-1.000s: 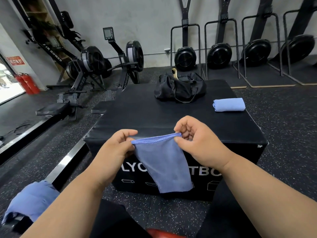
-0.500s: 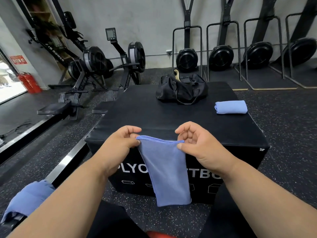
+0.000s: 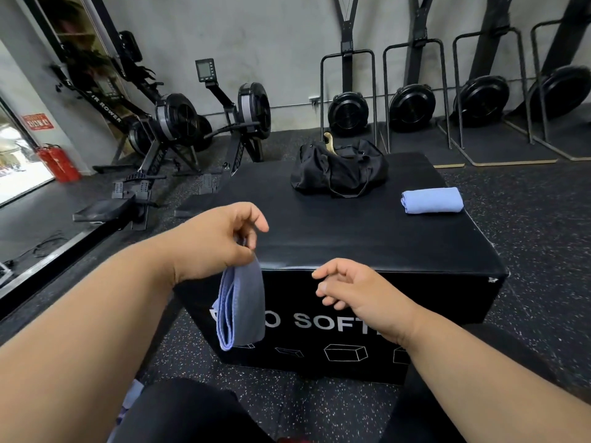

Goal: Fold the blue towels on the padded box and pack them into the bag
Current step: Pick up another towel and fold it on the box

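Note:
My left hand (image 3: 217,238) pinches the top of a blue towel (image 3: 241,310), which hangs doubled over in a narrow strip in front of the black padded box (image 3: 351,238). My right hand (image 3: 355,289) is off the towel, fingers loosely apart, hovering at the box's near edge. A second blue towel (image 3: 431,200) lies folded on the box's right side. The black duffel bag (image 3: 339,169) sits at the far edge of the box, its top partly unzipped with a tan object sticking out.
Rowing machines (image 3: 179,123) stand to the left and behind the box. Upright machines with black fan wheels (image 3: 412,107) line the back wall. Red fire extinguishers (image 3: 59,161) stand at far left. A bit of blue cloth (image 3: 129,401) shows by my left knee.
My right hand let go of the towel and dropped lower to the right. My left hand now holds both top corners together, so the towel hangs folded in half and narrower.

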`<state>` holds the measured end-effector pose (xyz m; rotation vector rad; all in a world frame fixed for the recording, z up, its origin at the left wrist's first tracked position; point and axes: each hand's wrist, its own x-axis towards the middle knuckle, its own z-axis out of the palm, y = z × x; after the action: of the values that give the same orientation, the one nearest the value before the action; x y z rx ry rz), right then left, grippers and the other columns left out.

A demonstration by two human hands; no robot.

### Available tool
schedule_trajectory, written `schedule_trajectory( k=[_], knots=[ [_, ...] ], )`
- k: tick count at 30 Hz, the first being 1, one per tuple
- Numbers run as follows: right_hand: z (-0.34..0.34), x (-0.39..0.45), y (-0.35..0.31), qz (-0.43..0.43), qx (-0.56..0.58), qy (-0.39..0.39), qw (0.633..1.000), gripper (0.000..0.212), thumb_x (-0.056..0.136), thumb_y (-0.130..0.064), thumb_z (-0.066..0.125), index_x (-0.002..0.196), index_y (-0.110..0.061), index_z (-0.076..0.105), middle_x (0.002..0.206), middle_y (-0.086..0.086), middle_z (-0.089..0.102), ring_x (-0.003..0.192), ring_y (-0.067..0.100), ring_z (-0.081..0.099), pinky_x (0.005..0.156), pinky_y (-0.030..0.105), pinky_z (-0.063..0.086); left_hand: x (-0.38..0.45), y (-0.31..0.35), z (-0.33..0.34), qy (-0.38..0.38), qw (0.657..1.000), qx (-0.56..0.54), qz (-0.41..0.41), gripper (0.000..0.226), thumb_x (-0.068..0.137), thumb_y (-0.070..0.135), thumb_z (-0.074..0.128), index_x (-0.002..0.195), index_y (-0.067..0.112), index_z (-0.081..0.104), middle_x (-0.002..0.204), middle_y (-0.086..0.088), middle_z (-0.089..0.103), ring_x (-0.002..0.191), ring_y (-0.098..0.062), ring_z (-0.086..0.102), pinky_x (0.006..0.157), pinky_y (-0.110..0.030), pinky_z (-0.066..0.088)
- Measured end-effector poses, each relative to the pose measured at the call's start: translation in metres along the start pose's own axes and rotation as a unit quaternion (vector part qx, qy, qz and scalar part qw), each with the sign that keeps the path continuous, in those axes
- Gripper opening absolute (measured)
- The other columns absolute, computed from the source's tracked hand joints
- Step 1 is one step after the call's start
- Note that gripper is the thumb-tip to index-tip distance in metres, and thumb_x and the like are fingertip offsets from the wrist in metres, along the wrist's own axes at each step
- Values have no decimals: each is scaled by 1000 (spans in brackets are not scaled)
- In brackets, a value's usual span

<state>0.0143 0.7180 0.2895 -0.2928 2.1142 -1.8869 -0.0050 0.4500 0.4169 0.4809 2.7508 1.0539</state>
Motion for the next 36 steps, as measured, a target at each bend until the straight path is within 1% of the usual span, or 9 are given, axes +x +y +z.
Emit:
schedule_trajectory(
  k=[6,10,14,18,21,24,29,32,36],
  knots=[
    [3,10,13,-3,-62,41,997,19,94,-22,73,108,-35,72,93,-8,70,81,7,63,84,37,55,-13,16,-13,28,994,101,17,54,80,-12,58,107,34,64,100,9,68,71,-3,56,60,-13,45],
    [6,14,19,-16,-115,19,993,44,89,-27,81,124,-47,65,123,-15,62,104,5,64,84,23,57,-19,22,-13,61,991,105,45,57,79,-9,62,108,39,63,106,20,67,85,-12,66,73,-27,54],
    [11,16,23,-11,-123,-7,992,47,83,-30,87,122,-47,66,125,-20,61,118,3,58,97,35,58,-21,27,-9,80,992,49,80,61,80,-13,61,112,39,61,104,12,68,89,-19,65,76,-28,52],
    [13,14,28,-12,-128,-25,991,32,78,-32,91,104,-38,72,112,-18,72,110,4,64,100,38,57,-20,34,-7,109,989,18,98,64,79,-14,59,114,39,60,104,8,69,90,-25,63,72,-22,50],
    [16,7,26,-17,-85,-51,995,27,77,-28,92,97,-29,73,96,-1,76,91,14,71,92,37,61,-17,40,-10,135,985,-7,104,64,79,-15,61,116,38,59,106,7,69,91,-30,62,74,-30,51],
    [21,0,23,-28,-65,-66,995,26,82,-19,89,100,-18,70,84,-3,68,77,10,62,80,32,59,-16,48,-18,143,984,-10,109,67,80,-15,62,118,40,59,105,9,69,89,-29,62,78,-38,54],
    [24,-4,23,-45,-51,-76,995,26,86,-15,86,105,-15,69,87,2,67,75,9,58,77,32,59,-14,58,-32,160,980,-2,115,68,81,-13,64,119,43,60,108,9,69,97,-37,62,81,-48,57],
    [26,-3,28,-53,-47,-70,995,30,85,-18,87,109,-22,70,103,16,72,82,14,64,85,43,62,-13,61,-37,173,978,2,112,66,80,-9,65,120,44,60,110,8,69,98,-37,61,77,-42,55],
    [27,-3,37,-56,-54,-59,995,28,86,-18,83,107,-26,67,102,14,71,84,14,63,90,42,60,-14,63,-40,199,975,4,101,61,71,10,61,119,47,60,110,11,69,98,-36,63,76,-35,51]
  ],
)
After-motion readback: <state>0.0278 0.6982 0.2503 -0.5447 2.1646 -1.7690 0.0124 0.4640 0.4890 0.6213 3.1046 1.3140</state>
